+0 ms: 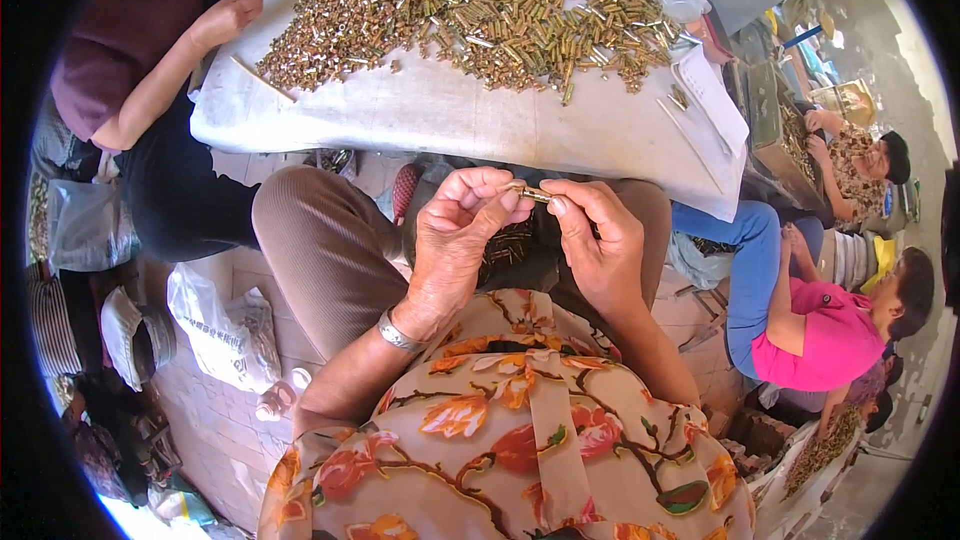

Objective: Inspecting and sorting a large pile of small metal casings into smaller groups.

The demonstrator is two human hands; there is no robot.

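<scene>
Above my lap, my left hand (455, 235) and my right hand (605, 245) meet at a small brass-coloured metal sleeve (537, 196). Both hands are closed, pinching it from either end between thumb and fingertips. The left fingers partly cover its left end, so I cannot tell whether a second small part is joined there. Beyond my hands, a large heap of similar metal sleeves (540, 15) lies on the covered table (430, 115). Small nut-like pieces (325, 45) are gathered at the heap's left side.
A thin stick (262, 80) lies at the table's left edge, another (690, 145) at the right beside a paper sheet (712, 90). A co-worker's hands (240, 0) work at the far left. People sit on the right. A white plastic bag (222, 330) rests on the floor.
</scene>
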